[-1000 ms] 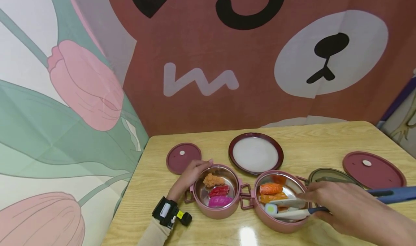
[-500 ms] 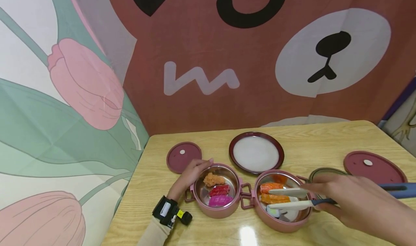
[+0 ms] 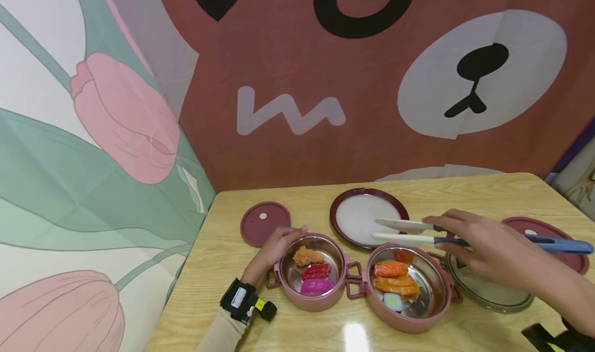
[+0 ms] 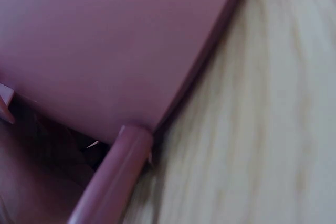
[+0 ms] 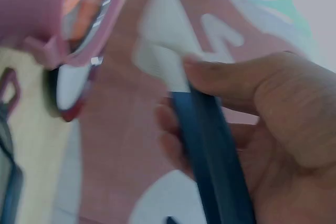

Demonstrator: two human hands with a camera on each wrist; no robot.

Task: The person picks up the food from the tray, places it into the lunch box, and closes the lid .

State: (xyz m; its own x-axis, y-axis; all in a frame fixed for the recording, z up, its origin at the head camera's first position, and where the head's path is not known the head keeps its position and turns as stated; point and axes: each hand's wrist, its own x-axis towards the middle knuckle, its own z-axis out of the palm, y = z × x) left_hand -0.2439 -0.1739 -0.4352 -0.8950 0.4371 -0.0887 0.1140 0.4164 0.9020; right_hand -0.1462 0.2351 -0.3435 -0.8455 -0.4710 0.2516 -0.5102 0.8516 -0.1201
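In the head view my left hand (image 3: pixel 278 247) grips the rim of a small pink pot (image 3: pixel 310 303) at its far left side. Inside lie a toy fried chicken piece (image 3: pixel 308 256), a red piece (image 3: pixel 316 272) and a magenta piece (image 3: pixel 318 286). My right hand (image 3: pixel 479 241) holds blue-handled tongs (image 3: pixel 420 224) with pale tips, above the far rim of a second pink pot (image 3: pixel 404 322). Their tips are apart, with nothing seen between them. That pot contains an orange sushi piece (image 3: pixel 390 268), a yellow-orange piece (image 3: pixel 397 286) and a toy sushi roll (image 3: pixel 392 302).
Behind the pots stands a maroon-rimmed white plate (image 3: pixel 355 217). One maroon lid (image 3: pixel 265 229) lies at the back left, another lid (image 3: pixel 576 261) at the right, partly hidden by the right arm. A clear lid (image 3: pixel 492 287) lies beside the right pot. The pots' handles nearly meet.
The tongs have risen out of the right pot toward the plate, with my right hand. The sushi roll, earlier at their tips, now lies in that pot. My left hand has stayed at the left pot.
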